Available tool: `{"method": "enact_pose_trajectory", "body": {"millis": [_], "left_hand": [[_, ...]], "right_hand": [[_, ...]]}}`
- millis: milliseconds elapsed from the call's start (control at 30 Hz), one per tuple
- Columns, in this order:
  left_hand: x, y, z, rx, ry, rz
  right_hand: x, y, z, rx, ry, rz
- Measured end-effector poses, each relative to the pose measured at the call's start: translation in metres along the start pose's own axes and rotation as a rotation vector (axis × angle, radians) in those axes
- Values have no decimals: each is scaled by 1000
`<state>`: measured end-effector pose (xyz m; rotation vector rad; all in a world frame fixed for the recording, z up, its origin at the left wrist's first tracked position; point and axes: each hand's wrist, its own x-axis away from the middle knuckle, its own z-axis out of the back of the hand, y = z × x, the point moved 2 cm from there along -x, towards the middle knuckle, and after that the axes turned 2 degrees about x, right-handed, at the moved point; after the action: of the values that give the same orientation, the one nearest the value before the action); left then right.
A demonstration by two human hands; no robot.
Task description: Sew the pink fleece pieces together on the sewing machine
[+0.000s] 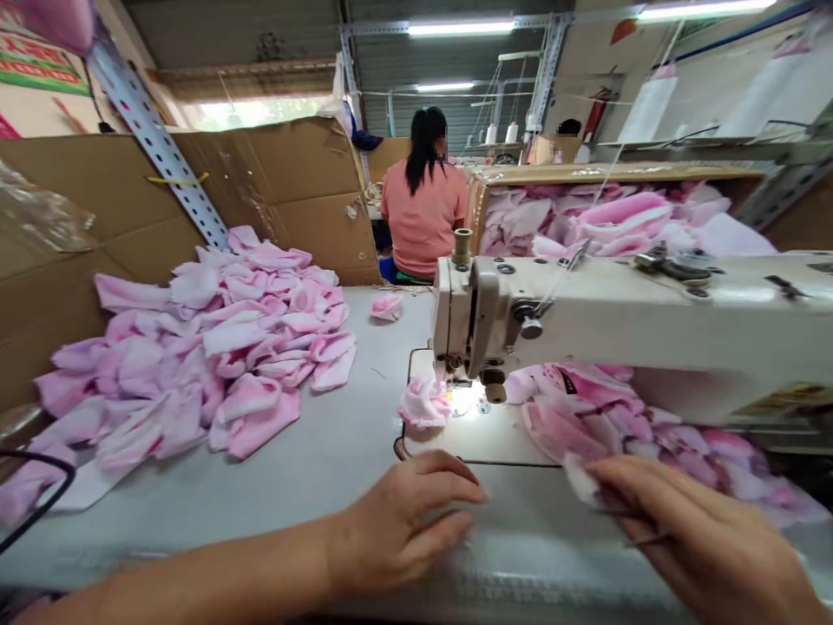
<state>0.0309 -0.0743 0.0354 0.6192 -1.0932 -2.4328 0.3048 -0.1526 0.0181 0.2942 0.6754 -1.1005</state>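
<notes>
My left hand hovers over the front of the sewing table with thumb and fingers apart and nothing visible between them. Just beyond it, a small gathered pink fabric piece lies beside the needle of the sewing machine. At the right, my right hand pinches a pale pink fabric piece. A thin dark metal tool, its kind unclear, shows under those fingers. Behind that hand, a heap of pink fabric pieces lies under the machine arm.
A large pile of pink and white fabric pieces covers the table's left side against a cardboard wall. One small gathered piece lies apart. Behind the machine stands a carton full of fabric. A person in a pink shirt sits ahead.
</notes>
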Motion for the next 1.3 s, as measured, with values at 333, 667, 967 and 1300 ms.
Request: {"method": "enact_pose_trajectory", "body": {"millis": [333, 667, 967, 1300], "left_hand": [[0, -1, -34, 1253, 31, 684], [-2, -24, -13, 1047, 328, 611], [-2, -33, -5, 1001, 481, 567], [-1, -31, -2, 826, 449, 487]], "right_hand": [[-49, -71, -31, -417, -33, 365], [-46, -59, -38, -391, -135, 7], [-40, -53, -38, -428, -294, -241], [-49, -65, -52, -578, -365, -358]]}}
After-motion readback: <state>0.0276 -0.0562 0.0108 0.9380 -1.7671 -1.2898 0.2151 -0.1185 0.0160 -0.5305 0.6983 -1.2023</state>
